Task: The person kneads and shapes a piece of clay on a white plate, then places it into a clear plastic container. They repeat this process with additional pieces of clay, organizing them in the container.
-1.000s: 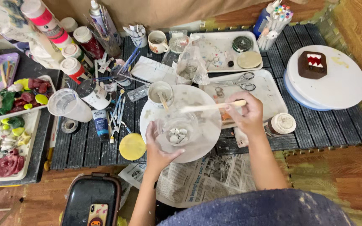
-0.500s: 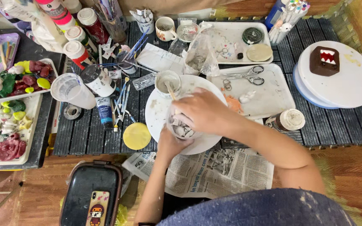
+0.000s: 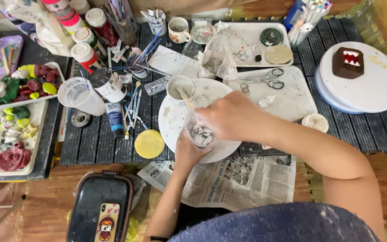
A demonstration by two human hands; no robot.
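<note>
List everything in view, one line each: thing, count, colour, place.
clear cup: 1, clear with pale bits inside, on the plate, in both hands
plate: 1, white, centre of mat
small cup with stick: 1, white, plate's far edge
scissors: 1, metal, on white tray
white tray: 1, right of plate
turntable: 1, white, far right
brown block figure: 1, on turntable
yellow disc: 1, left of plate
paint tube: 1, blue and white, left of plate
newspaper: 1 sheet, under plate's near edge
phone: 1, on black case, bottom left
left hand: grip on cup from below
right hand: over cup's top
</note>
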